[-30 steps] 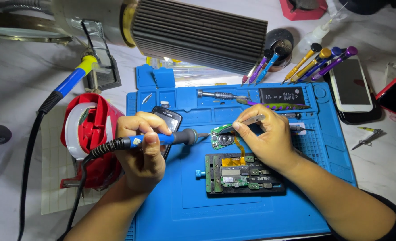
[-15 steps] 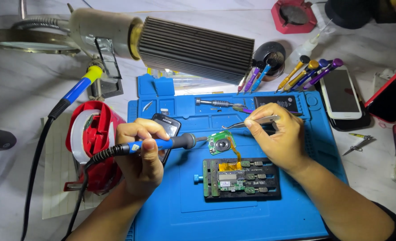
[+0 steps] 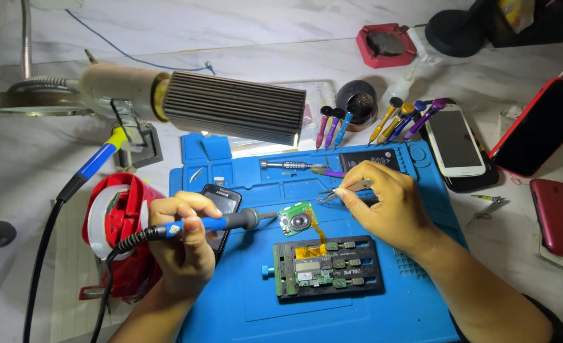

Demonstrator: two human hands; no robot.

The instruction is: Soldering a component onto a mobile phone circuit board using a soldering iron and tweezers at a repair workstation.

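The left hand [image 3: 183, 244] is clenched round the blue grip of a soldering iron [image 3: 221, 222], held level like a pen so that its tip points right, just short of a small green board [image 3: 297, 220]; whether tip and board touch cannot be told. The right hand [image 3: 386, 206] pinches tweezers [image 3: 345, 189] between thumb and forefinger, their points aimed left and down toward the same board, which suits steadying a part while heat is applied. The green board lies tilted on the blue mat [image 3: 243, 311] at mid-table, joined by an orange flex strip to a larger board clamped in a black holder [image 3: 357, 282] just nearer the person; the clamp keeps that board fixed. A dark phone [image 3: 227, 198] rests partly under the left hand. A finned lamp [image 3: 234, 114] hangs over the far edge of the mat, lighting the work. Far right of the lamp, coloured screwdrivers [image 3: 389, 121] fan out beside a round black pot [image 3: 357, 101] whose contents are too dark to tell. A red square dish [image 3: 386, 44] at the far side holds grey residue. A red stand [image 3: 119, 235] sits left of the mat, with a second iron [image 3: 97, 162] above it. On the table [image 3: 27, 165] to the right lie a white phone [image 3: 462, 141], a red-edged phone [image 3: 542, 130] and a dark red phone [image 3: 557, 216].
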